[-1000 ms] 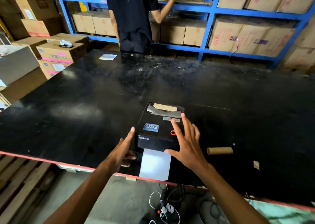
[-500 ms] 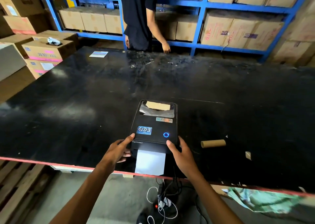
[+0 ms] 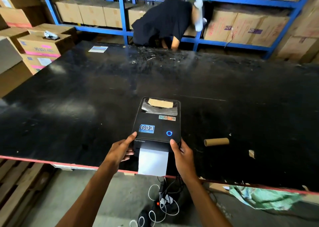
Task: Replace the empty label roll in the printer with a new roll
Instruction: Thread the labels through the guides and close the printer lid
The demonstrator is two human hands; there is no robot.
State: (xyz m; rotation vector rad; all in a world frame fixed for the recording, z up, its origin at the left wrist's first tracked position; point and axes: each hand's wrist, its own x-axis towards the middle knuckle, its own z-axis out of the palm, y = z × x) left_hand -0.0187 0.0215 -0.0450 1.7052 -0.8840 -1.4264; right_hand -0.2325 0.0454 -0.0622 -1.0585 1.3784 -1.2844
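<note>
both hands (image 3: 120, 149) on printer (image 3: 156, 123), black table (image 3: 77, 97), blue shelving (image 3: 195, 41) behind

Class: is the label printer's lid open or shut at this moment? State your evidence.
Shut. The printer lid lies flat and flush, and white label paper hangs from the front slot.

A large black table (image 3: 86, 92) with a red front edge fills most of the view, its surface scuffed and dusty. Near the front edge sits a black label printer (image 3: 156, 123), lid closed, a blue ring lit on top and a white label strip (image 3: 152, 162) hanging out over the table's edge. To the printer's right lies an empty cardboard roll core (image 3: 216, 141) on its side, with a small cardboard scrap (image 3: 251, 153) nearer the edge. At the far left corner lies a flat printed sheet (image 3: 98, 49).
</note>
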